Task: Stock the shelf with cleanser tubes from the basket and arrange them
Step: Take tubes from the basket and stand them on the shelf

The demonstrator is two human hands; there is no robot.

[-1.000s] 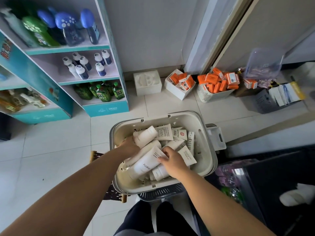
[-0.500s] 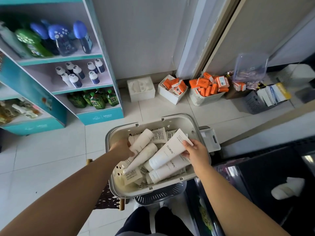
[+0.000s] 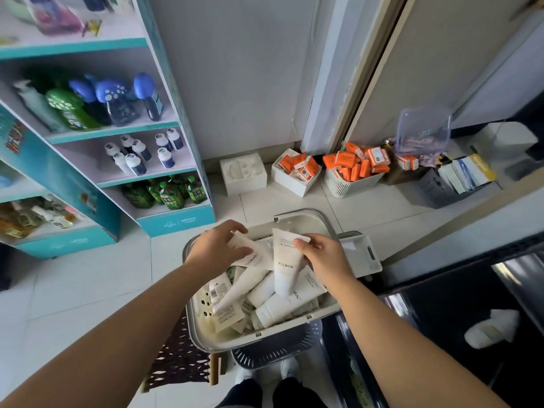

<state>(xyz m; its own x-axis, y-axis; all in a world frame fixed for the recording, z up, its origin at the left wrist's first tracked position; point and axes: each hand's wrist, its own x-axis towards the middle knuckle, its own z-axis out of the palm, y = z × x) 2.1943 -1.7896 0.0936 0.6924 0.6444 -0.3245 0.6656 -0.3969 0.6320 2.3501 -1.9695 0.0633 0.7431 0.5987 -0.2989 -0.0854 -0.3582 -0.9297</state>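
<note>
A beige basket (image 3: 312, 220) in front of me holds several white cleanser tubes (image 3: 266, 291) marked FLORAL. My right hand (image 3: 322, 256) pinches the flat end of one white tube (image 3: 285, 266), which hangs cap down above the pile. My left hand (image 3: 219, 248) holds a second white tube (image 3: 253, 254) over the basket's far left side, thumb on top of it. The teal shelf unit (image 3: 176, 222) stands at the left, its shelves carrying bottles.
Against the far wall on the floor stand a white box (image 3: 244, 172), a box (image 3: 295, 172) and a white basket (image 3: 353, 179) of orange packets, and a grey bin (image 3: 441, 189) of leaflets. A dark counter (image 3: 459, 319) runs along my right. A woven stool (image 3: 179, 360) sits under the basket.
Both hands have risen out of the pile, each with a tube. The right hand's tube has swung from lying flat to hanging upright. The view has tilted up and more shelves show.
</note>
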